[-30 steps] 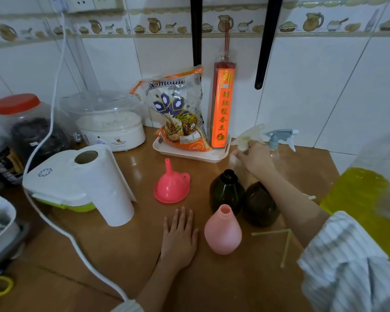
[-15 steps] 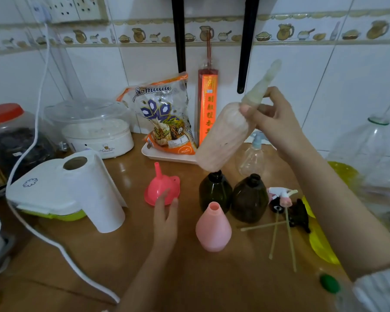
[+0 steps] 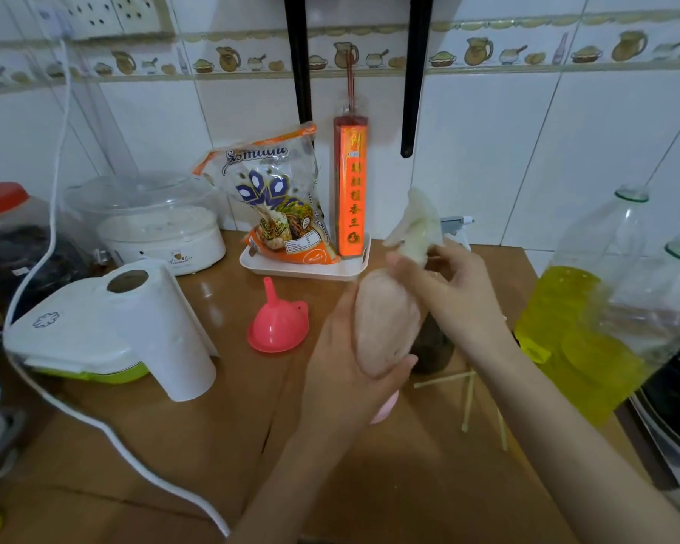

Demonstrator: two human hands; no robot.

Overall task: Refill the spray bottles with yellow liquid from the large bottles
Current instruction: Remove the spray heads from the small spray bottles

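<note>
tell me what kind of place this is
Most likely a home kitchen: a wooden counter against a tiled wall with a jug-patterned border, holding a food steamer, a snack bag and a paper towel roll.

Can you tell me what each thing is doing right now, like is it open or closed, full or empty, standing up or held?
pink spray bottle: held in the air, tilted, spray top on
left hand: grips its body
right hand: grips its spray top
pink funnel: mouth down on counter
large bottles: uncapped, partly filled with yellow liquid
paper towel roll: standing upright
</note>
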